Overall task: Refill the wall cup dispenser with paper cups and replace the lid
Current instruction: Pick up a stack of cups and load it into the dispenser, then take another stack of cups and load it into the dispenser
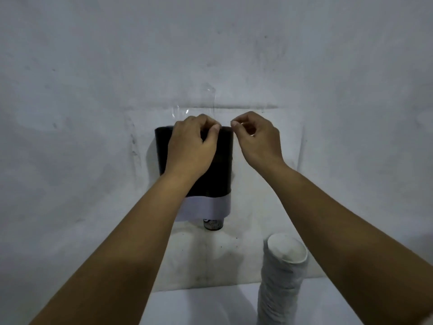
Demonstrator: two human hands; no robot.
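Grey scuffed wall (93,66); both hands pinch at the black dispenser (222,160) top, left hand (191,146), right hand (257,139); what they hold, can't tell. Cup stack (281,285) stands on the white table (199,306).

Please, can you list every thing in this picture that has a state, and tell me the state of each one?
Wall cup dispenser: mounted on the wall, upright; whether a lid is on top cannot be told.
Cup at the dispenser's bottom: sticks out below the pale band.
Stack of paper cups: standing on the surface, not yet loaded.
Left hand: fingers pinched at the dispenser's top edge.
Right hand: fingers pinched near the top edge; what it holds is unclear.
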